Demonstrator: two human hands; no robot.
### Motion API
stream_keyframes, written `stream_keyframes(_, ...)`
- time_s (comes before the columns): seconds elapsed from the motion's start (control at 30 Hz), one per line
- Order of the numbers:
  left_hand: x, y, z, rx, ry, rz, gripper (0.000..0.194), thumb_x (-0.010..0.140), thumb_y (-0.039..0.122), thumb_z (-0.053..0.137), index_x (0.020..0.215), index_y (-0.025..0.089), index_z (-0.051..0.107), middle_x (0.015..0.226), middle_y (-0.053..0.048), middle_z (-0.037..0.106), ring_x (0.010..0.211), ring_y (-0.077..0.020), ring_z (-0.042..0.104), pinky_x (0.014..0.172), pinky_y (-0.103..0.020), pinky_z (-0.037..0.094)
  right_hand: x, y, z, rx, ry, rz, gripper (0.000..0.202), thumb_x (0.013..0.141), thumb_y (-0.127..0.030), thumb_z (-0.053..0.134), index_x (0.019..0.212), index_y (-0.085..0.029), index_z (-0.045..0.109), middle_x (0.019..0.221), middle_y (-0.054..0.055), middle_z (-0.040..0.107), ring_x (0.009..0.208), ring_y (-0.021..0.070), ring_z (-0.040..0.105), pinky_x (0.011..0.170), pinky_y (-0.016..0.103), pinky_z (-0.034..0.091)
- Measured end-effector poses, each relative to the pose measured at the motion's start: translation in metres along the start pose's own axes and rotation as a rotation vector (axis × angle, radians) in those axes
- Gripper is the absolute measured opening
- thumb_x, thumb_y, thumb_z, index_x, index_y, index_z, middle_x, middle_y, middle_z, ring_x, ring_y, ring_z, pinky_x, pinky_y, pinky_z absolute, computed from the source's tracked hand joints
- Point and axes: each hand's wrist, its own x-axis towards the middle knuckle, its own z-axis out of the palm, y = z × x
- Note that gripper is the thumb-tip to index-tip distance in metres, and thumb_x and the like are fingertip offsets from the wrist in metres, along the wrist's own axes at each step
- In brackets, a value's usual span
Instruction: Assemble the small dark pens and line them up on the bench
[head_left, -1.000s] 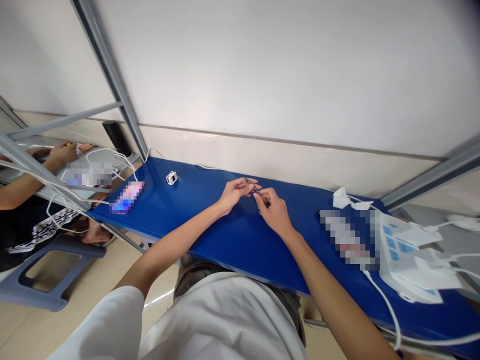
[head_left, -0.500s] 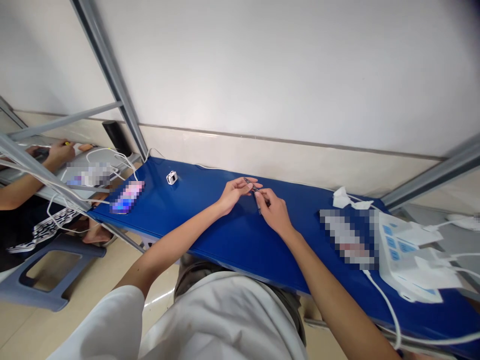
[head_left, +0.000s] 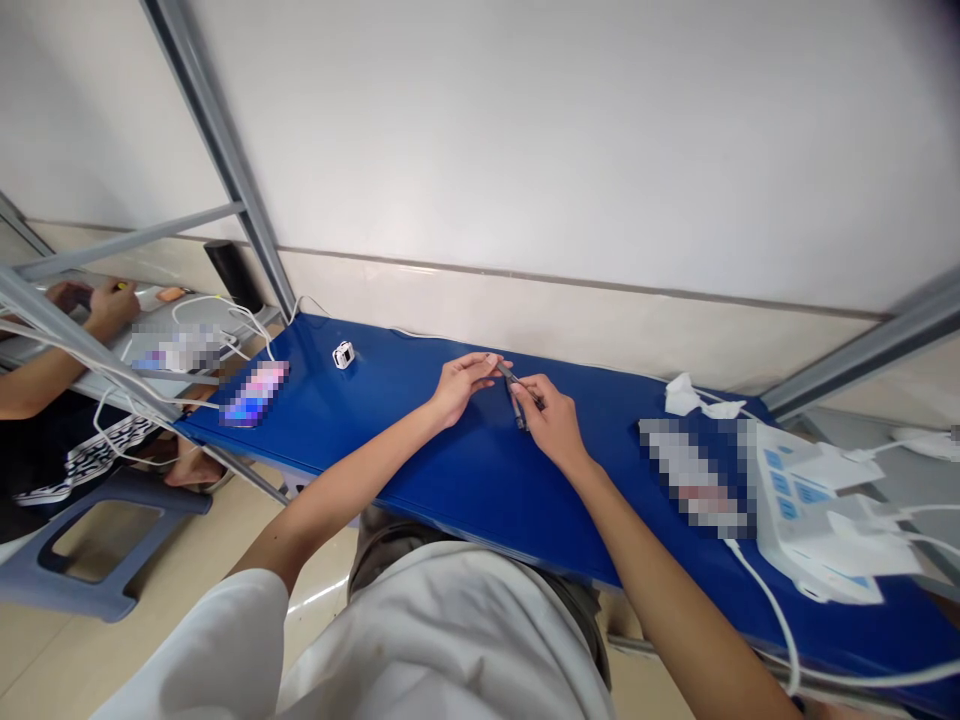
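Now we see more of the dark tool (head_left: 508, 373), which is between the left hand (head_left: 459, 388) and the right hand (head_left: 553, 420), over the middle of the blue bench (head_left: 420, 480). One second ago its far tip stood out past the left fingers; at present this tip is covered, and the slim length runs from the left fingertips to the right ones. Also, a second part (head_left: 519, 408), which was mostly hidden by the right fingers, shows now almost whole — it points down toward our side of the bench. Whether both parts are joined, we cannot tell, and the exact kind of tool is too small to name. We judge from this that the grip was adjusted and the handling of the tool is still under way.

The left thumb and fingers are pinched together on the upper end, with no clear gap. The right fingers are curled in and brought close on the lower end, though their inner side is hidden from us.

Around the hands, nothing has moved: the white cube (head_left: 343, 355) and the phone (head_left: 255, 393) rest to the left, the socket block (head_left: 780, 490) to the right. Only a co-worker's hand (head_left: 112, 305) — well apart — has shifted slightly.
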Motion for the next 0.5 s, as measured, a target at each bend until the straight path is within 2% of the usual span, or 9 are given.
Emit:
stream_keyframes(0.2,0.003,0.001,-0.002,-0.004,0.001,-0.003,0.047,0.084,0.058,0.094,0.108,0.019,0.085,0.126,-0.015,0.083,0.111,-0.0241,0.076,0.095,-0.035,0.054,0.005,-0.007,-0.001,0.287,0.053,0.121,0.046,0.100,-0.071,0.074,0.103,-0.025,0.073,0.072,0.001,0.069,0.057,0.0189,0.060,0.053,0.033,0.049)
stream_keyframes(0.3,0.005,0.000,-0.002,0.027,0.043,0.000,0.049,0.080,0.059,0.096,0.106,0.019,0.085,0.119,-0.014,0.084,0.109,-0.0246,0.077,0.093,-0.035,0.055,0.010,-0.009,-0.005,0.571,0.164,0.232,0.045,0.089,-0.065,0.090,0.102,-0.025,0.074,0.071,-0.001,0.066,0.049,0.0133,0.050,0.043,0.028,0.039)
stream_keyframes(0.37,0.005,-0.002,-0.001,0.065,0.047,-0.005,0.051,0.077,0.058,0.098,0.107,0.018,0.085,0.113,-0.014,0.085,0.106,-0.0246,0.077,0.093,-0.035,0.055,0.014,-0.009,-0.008,0.742,0.256,0.281,0.046,0.084,-0.063,0.096,0.097,-0.024,0.075,0.072,-0.002,0.063,0.050,0.0110,0.048,0.041,0.026,0.036)
stream_keyframes(0.43,0.004,-0.003,0.000,0.116,0.021,-0.003,0.053,0.077,0.059,0.098,0.108,0.018,0.085,0.111,-0.013,0.085,0.104,-0.0245,0.078,0.091,-0.035,0.055,0.017,-0.006,-0.011,0.873,0.329,0.314,0.048,0.081,-0.065,0.098,0.092,-0.024,0.075,0.074,-0.003,0.060,0.055,0.0110,0.050,0.043,0.024,0.038)
stream_keyframes(0.5,0.002,-0.005,0.003,0.179,-0.024,0.024,0.053,0.077,0.061,0.097,0.107,0.018,0.085,0.108,-0.012,0.086,0.102,-0.0246,0.078,0.089,-0.035,0.055,0.020,-0.003,-0.012,0.965,0.400,0.343,0.052,0.080,-0.069,0.097,0.090,-0.024,0.073,0.079,-0.002,0.061,0.064,0.0121,0.056,0.048,0.024,0.046)
